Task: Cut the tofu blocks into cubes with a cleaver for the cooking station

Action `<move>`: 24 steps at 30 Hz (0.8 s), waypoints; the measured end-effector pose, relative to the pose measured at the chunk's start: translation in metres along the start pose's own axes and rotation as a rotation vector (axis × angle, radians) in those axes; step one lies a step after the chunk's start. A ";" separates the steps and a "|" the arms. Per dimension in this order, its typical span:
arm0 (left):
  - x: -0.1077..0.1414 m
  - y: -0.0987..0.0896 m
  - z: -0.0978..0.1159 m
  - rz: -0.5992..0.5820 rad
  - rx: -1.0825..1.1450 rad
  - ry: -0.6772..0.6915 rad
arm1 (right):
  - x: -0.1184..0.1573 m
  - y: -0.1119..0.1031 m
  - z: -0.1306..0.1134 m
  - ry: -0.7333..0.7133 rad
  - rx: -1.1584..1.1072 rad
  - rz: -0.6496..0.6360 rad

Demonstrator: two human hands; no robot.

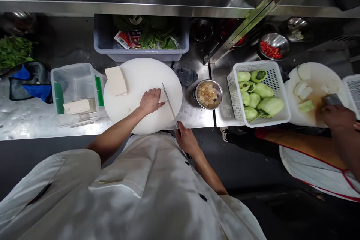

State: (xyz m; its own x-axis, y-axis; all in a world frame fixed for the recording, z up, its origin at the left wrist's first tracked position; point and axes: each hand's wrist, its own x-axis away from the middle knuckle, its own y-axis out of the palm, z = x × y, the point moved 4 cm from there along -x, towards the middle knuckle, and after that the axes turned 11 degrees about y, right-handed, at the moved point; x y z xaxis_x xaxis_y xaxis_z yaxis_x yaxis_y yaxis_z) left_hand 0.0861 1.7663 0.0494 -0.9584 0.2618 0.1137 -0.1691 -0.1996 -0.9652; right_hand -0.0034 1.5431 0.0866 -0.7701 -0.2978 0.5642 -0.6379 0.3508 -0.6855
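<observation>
My right hand (186,139) is wrapped round the dark handle of a kitchen knife (169,102). The blade points away from me across a round white cutting board (146,71). Just left of the blade, my left hand (151,100) holds down a white piece of tofu (162,96) with its fingers curved over it. Most of that piece is hidden under the hand. A larger tofu block (116,81) lies at the board's left side. Right of the board stands a metal bowl (208,94) of pale cut pieces.
A clear container (73,73) with a white block stands left of the board. Behind is a grey bin (140,54) of greens, below a metal shelf (126,8). On the right are a white basket (255,122) of green vegetables and a co-worker's hand (339,116) at another board.
</observation>
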 end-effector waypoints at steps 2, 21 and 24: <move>0.001 0.001 0.001 0.022 0.010 -0.024 | 0.001 -0.009 0.001 -0.025 0.001 0.006; 0.002 -0.002 -0.001 0.071 0.133 0.080 | 0.037 -0.025 -0.025 0.093 0.109 -0.030; 0.002 -0.002 0.000 0.067 0.122 0.078 | 0.026 -0.017 -0.024 0.116 0.129 -0.054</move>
State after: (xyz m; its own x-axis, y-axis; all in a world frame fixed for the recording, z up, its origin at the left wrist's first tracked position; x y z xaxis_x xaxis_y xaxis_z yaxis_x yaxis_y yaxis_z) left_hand 0.0845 1.7673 0.0511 -0.9484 0.3159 0.0273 -0.1370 -0.3308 -0.9337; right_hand -0.0122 1.5501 0.1240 -0.7353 -0.2061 0.6456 -0.6777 0.2182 -0.7022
